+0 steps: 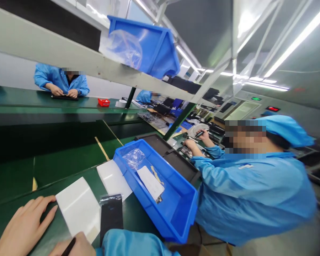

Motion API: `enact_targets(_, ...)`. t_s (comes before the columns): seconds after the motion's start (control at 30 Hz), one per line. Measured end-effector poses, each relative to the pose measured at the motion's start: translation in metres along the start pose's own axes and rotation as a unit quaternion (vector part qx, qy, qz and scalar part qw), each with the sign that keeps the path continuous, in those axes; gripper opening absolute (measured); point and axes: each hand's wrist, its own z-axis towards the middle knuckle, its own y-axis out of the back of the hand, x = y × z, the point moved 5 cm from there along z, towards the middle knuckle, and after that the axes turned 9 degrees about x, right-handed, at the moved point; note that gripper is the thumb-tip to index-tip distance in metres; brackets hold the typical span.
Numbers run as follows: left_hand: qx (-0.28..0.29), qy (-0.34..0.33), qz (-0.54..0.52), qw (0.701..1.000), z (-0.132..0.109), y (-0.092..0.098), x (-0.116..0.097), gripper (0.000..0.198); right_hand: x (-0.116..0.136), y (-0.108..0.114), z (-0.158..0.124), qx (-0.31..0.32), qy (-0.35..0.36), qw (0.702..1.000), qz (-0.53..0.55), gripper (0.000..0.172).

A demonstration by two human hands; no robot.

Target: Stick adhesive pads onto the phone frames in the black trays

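Observation:
My left hand point(24, 227) lies flat on the green bench, its fingertips touching the edge of a white sheet point(78, 209). My right hand point(74, 246) sits at the bottom edge of the view, gripping a black pen point(68, 247) with its tip hidden. Its blue sleeve point(130, 244) lies just to the right. Between my hands and that sleeve stands a black packet point(111, 217), partly on the white sheet. A second white sheet point(113, 179) lies further on, against a blue plastic bin point(154, 188), which holds a clear bag and white paper.
A co-worker in a blue smock and cap point(253, 181) works to my right beside a black tray point(168, 158). A blue bin point(144, 48) sits on the overhead shelf point(69, 53). Across the green bench sit other people, with a small red tray point(104, 102) and a tape roll point(121, 103).

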Motion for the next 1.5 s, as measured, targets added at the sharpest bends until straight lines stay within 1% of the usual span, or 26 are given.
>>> enact_targets(0.07, -0.016, -0.009, 0.024, 1.0, -0.003, 0.009, -0.011, 0.042, 0.01, -0.003, 0.0, 0.004, 0.028, 0.999, 0.029, 0.029)
enact_targets(0.13, -0.027, -0.01, 0.041, 0.999, -0.006, 0.019, -0.022, 0.041, 0.025, 0.003, -0.007, -0.045, 0.102, 0.991, 0.071, 0.033)
enact_targets(0.17, -0.02, -0.013, 0.046, 0.999, -0.007, 0.023, -0.027, 0.039, 0.03, 0.008, -0.011, -0.07, 0.11, 0.987, 0.091, 0.033)
enact_targets(0.2, -0.018, -0.01, 0.049, 0.999, -0.007, 0.026, -0.031, 0.039, 0.031, 0.014, -0.013, -0.094, 0.103, 0.985, 0.103, 0.031)
enact_targets(0.27, -0.01, -0.004, 0.048, 0.999, -0.006, 0.032, -0.036, 0.037, 0.032, 0.023, -0.015, -0.115, 0.098, 0.982, 0.11, 0.028)
enact_targets(0.33, -0.004, -0.004, 0.044, 0.999, -0.004, 0.036, -0.039, 0.037, 0.029, 0.029, -0.013, -0.114, 0.111, 0.98, 0.119, 0.022)
enact_targets(0.37, -0.007, 0.0, 0.044, 0.999, -0.004, 0.038, -0.039, 0.037, 0.028, 0.029, -0.011, -0.097, 0.129, 0.978, 0.131, 0.02)
enact_targets(0.43, -0.003, 0.006, 0.044, 0.999, -0.004, 0.04, -0.041, 0.037, 0.025, 0.026, -0.008, -0.063, 0.146, 0.974, 0.162, 0.026)
enact_targets(0.5, -0.001, 0.009, 0.043, 0.999, -0.005, 0.042, -0.042, 0.038, 0.024, 0.024, -0.007, -0.048, 0.156, 0.969, 0.183, 0.033)
enact_targets(0.63, 0.004, 0.003, 0.031, 0.999, -0.006, 0.043, -0.045, 0.038, 0.022, 0.022, -0.007, -0.053, 0.152, 0.968, 0.194, 0.043)
enact_targets(0.83, 0.007, -0.013, 0.026, 1.0, -0.007, 0.045, -0.046, 0.033, 0.016, 0.017, -0.003, -0.051, 0.125, 0.965, 0.224, 0.046)
enact_targets(0.97, 0.016, -0.03, 0.022, 0.999, -0.011, 0.042, -0.046, 0.038, 0.02, 0.016, -0.008, -0.068, 0.129, 0.969, 0.201, 0.047)
enact_targets(1.0, 0.017, -0.034, 0.017, 0.999, -0.013, 0.04, -0.044, 0.04, 0.022, 0.017, -0.01, -0.082, 0.133, 0.969, 0.189, 0.048)
enact_targets(1.07, 0.013, -0.035, 0.002, 0.999, -0.015, 0.034, -0.035, 0.042, 0.025, 0.015, -0.012, -0.095, 0.143, 0.972, 0.16, 0.049)
enact_targets(1.13, 0.011, -0.031, -0.016, 0.999, -0.013, 0.025, -0.021, 0.041, 0.024, 0.009, -0.01, -0.092, 0.155, 0.974, 0.138, 0.053)
enact_targets(1.2, 0.015, -0.036, -0.034, 0.999, -0.009, 0.015, -0.009, 0.041, 0.019, 0.004, -0.006, -0.102, 0.142, 0.975, 0.134, 0.053)
enact_targets(1.27, 0.021, -0.038, -0.045, 0.998, -0.008, 0.008, -0.002, 0.042, 0.012, 0.001, -0.004, -0.139, 0.105, 0.974, 0.145, 0.049)
enact_targets(1.3, 0.022, -0.04, -0.048, 0.998, -0.008, 0.007, -0.001, 0.042, 0.01, 0.0, -0.004, -0.158, 0.095, 0.971, 0.152, 0.047)
enact_targets(1.37, 0.023, -0.041, -0.053, 0.997, -0.009, 0.006, -0.001, 0.043, 0.009, -0.002, -0.004, -0.175, 0.092, 0.967, 0.16, 0.047)
enact_targets(1.5, 0.025, -0.036, -0.064, 0.997, -0.01, 0.005, 0.0, 0.045, 0.008, -0.004, -0.002, -0.185, 0.1, 0.962, 0.173, 0.052)
